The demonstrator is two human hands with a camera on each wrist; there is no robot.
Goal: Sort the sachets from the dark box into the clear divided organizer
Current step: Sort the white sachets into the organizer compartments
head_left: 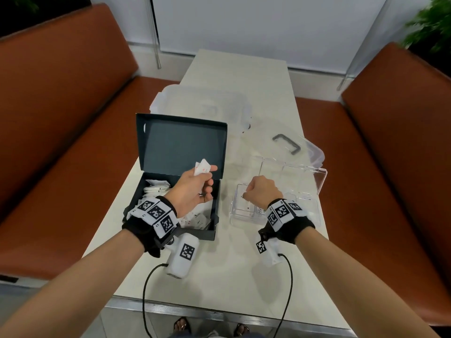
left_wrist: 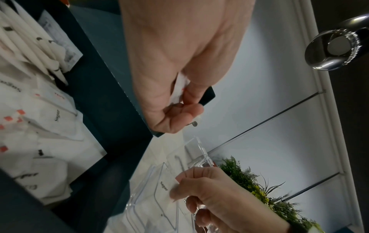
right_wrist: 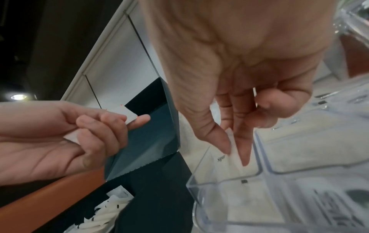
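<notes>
Box to tray
My right hand pinches a sachet into its compartment — my left hand grips spares, ready to pass
</notes>
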